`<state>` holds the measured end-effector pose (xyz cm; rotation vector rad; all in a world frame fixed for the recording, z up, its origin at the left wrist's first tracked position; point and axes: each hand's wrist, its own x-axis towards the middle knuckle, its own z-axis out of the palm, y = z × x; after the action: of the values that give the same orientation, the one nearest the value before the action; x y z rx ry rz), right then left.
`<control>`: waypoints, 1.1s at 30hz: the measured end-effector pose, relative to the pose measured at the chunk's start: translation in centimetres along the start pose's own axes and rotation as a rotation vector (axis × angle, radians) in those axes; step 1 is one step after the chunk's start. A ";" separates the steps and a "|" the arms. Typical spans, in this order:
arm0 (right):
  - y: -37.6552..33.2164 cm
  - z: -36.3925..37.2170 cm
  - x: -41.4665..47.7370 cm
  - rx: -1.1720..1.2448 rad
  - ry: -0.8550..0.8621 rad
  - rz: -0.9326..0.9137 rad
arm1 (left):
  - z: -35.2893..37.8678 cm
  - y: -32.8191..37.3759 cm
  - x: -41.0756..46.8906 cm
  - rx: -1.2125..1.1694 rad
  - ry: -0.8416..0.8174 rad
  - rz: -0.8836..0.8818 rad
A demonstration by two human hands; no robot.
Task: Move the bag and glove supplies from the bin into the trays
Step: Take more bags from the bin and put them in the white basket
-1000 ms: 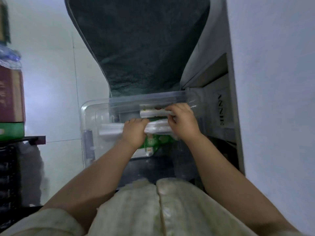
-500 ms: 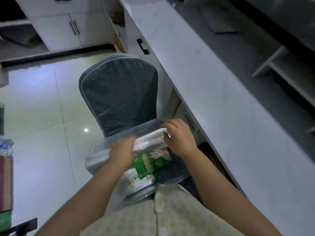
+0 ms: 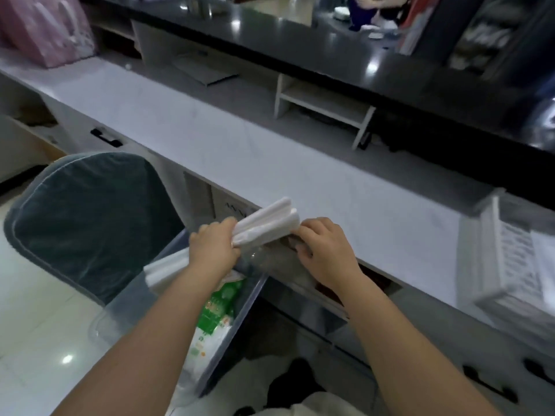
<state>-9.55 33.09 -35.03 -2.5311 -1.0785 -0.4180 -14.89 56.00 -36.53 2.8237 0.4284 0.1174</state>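
My left hand (image 3: 213, 250) grips a bundle of white bag rolls (image 3: 267, 223) around its middle. The bundle is tilted, its upper end over the counter edge and its lower end (image 3: 162, 268) sticking out behind my wrist. My right hand (image 3: 324, 253) is curled at the bundle's upper end, with some clear wrapping under its fingers. Below my hands stands the clear plastic bin (image 3: 120, 310). A green-and-white packet (image 3: 222, 301) lies inside it. A white slatted tray (image 3: 510, 265) sits on the counter at the far right.
A long pale counter (image 3: 270, 163) runs diagonally in front of me. A grey-green chair back (image 3: 90, 217) stands just left of the bin. A small white shelf unit (image 3: 324, 106) sits at the back of the counter, a pink bag (image 3: 45, 28) at far left.
Both hands have lifted the white bag rolls out of the bin and up to the counter edge. The view has swung up and to the right, bringing the counter and tray into sight.
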 end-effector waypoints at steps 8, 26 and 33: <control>9.4 -11.0 -9.3 -0.138 0.141 0.231 | -1.1 20.4 1.6 -0.073 0.010 0.346; 33.3 -27.5 -27.3 -0.182 0.287 0.561 | 6.2 59.5 2.3 -1.027 -0.505 0.284; 38.3 -26.7 -26.2 -0.105 0.221 0.634 | 11.3 62.5 5.4 -1.069 -0.845 -0.104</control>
<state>-2.23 -19.63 -29.62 -2.6577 -0.1511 -0.5579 9.02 -2.60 -29.17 1.5829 0.1974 -0.6438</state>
